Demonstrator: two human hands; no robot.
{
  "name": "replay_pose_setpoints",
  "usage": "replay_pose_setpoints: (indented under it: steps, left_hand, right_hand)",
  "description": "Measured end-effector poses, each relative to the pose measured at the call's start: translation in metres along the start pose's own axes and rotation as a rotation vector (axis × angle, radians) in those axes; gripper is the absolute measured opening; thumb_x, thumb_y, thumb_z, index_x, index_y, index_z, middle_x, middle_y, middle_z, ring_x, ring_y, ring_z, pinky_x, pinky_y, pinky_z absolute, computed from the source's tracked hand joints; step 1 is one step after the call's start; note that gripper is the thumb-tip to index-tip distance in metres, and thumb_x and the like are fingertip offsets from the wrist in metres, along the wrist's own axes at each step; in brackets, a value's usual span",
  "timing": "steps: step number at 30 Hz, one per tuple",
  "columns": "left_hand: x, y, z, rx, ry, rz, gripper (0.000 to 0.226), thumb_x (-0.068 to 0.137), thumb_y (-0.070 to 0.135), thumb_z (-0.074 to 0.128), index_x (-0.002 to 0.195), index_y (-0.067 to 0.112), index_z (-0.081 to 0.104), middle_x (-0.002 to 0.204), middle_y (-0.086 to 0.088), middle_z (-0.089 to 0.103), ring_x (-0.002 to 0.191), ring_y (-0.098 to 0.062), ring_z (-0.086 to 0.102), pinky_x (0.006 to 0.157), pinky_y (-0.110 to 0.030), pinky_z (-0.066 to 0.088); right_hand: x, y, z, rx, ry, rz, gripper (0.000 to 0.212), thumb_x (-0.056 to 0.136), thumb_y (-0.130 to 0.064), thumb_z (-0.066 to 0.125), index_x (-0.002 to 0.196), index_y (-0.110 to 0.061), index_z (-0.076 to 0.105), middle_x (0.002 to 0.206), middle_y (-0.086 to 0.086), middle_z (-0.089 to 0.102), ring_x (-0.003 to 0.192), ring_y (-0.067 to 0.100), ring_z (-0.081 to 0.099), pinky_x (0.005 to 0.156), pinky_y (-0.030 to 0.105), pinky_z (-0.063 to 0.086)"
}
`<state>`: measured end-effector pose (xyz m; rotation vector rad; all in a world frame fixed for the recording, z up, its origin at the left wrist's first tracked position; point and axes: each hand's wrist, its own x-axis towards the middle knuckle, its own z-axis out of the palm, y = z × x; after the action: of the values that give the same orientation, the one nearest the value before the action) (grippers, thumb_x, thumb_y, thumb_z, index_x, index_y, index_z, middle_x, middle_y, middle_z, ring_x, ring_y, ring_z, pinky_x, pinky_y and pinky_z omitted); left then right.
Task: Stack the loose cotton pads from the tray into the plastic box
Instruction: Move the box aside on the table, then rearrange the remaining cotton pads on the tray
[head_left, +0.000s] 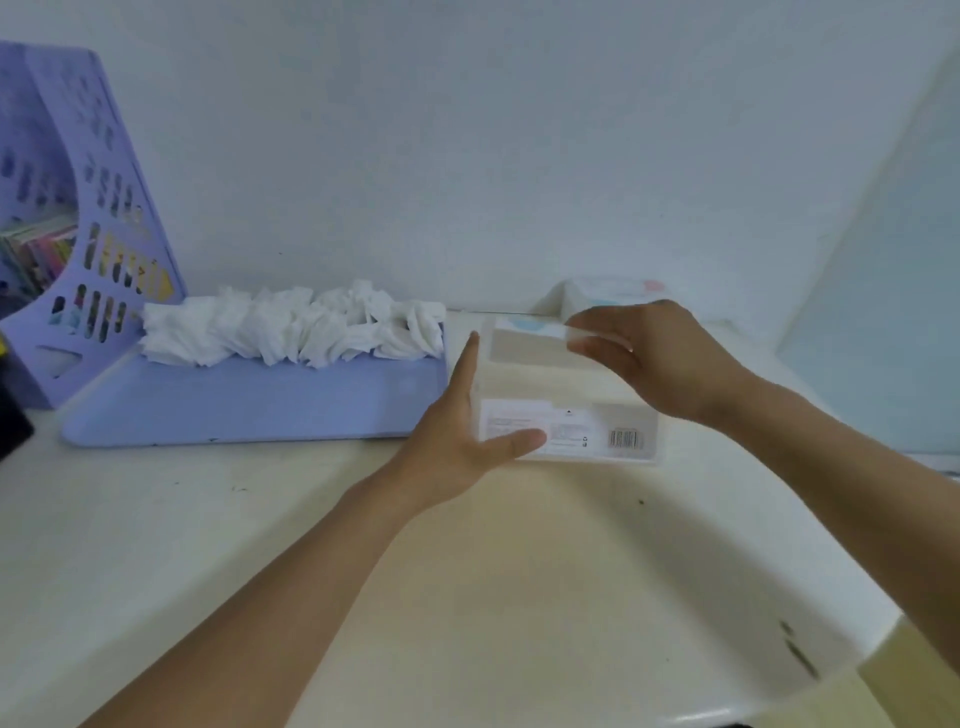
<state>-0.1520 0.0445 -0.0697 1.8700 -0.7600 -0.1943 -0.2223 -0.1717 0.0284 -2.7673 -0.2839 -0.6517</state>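
L hand (457, 431) is flat against the left side of the box (566, 415), fingers straight and pointing away, thumb laid across the near front wall over the label. Open palm, nothing curled round the box, just bracing it.

R hand (660, 358) is over the box's top right, fingers bent, pinching the edge of a clear lid (576, 332) betw. thumb and fingertips; lid looks raised off the box a bit, blur makes exact gap hard to judge.

Box is clear plastic w/ white label and barcode on near face, sitting on the cream table (467, 597), just right of the tray (249, 400).

Pads (291, 327) lie in a loose white heap along the far edge of the lilac tray; none visible in the box.

Lilac file rack (98, 218) stands at far left, touching tray's back corner. White pack (608, 293) behind the box by the wall.
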Motion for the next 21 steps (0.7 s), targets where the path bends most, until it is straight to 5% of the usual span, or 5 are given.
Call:
replay_pose_setpoints:
  steps: [3,8,13,17,21]
  left_hand:
    - [-0.007,-0.005,0.001,0.094,-0.041,0.050,0.103,0.071,0.046,0.087,0.150,0.051,0.021,0.128,0.049,0.033,0.117,0.033,0.033,0.096,-0.003,0.033]
    - [-0.009,-0.016,0.008,0.235,0.013,0.068,0.049,0.072,0.047,0.087,0.100,0.034,0.049,0.131,0.028,0.046,0.136,0.001,0.040,0.095,-0.029,0.044]
    - [-0.006,-0.015,0.016,0.334,0.136,0.134,0.053,0.073,0.050,0.084,0.082,0.024,0.039,0.086,0.013,0.046,0.074,0.000,0.046,0.062,-0.022,0.039]
    - [-0.010,-0.007,0.018,0.411,0.129,0.206,0.045,0.078,0.054,0.078,0.098,0.026,0.049,0.101,0.014,0.051,0.082,-0.004,0.051,0.066,-0.025,0.042]
    - [-0.005,0.003,-0.021,0.307,0.135,0.089,0.064,0.075,0.076,0.065,0.128,0.044,0.047,0.119,0.016,0.063,0.104,-0.004,0.062,0.086,-0.028,0.051]
  right_hand:
    - [0.034,0.029,-0.004,0.020,0.094,0.103,0.021,0.099,-0.047,0.056,0.101,-0.031,0.070,0.096,-0.009,0.073,0.090,0.015,0.067,0.086,0.039,0.052]
    - [0.055,0.039,0.006,-0.106,0.236,0.288,0.028,0.094,-0.036,0.065,0.115,-0.018,0.064,0.115,0.005,0.063,0.106,0.027,0.062,0.093,0.039,0.049]
    - [-0.018,-0.016,0.049,-0.076,-0.466,0.198,0.066,0.085,-0.083,0.030,0.115,-0.033,0.062,0.108,-0.011,0.063,0.101,0.015,0.060,0.089,0.039,0.050]
    - [-0.034,-0.009,0.050,-0.157,-0.449,0.132,0.067,0.084,-0.083,0.017,0.102,-0.040,0.065,0.099,-0.015,0.063,0.091,0.011,0.060,0.079,0.034,0.048]
    - [-0.012,-0.019,0.032,0.206,-0.228,0.250,0.056,0.091,-0.074,0.041,0.077,-0.027,0.068,0.077,-0.007,0.069,0.075,0.010,0.065,0.075,0.034,0.053]
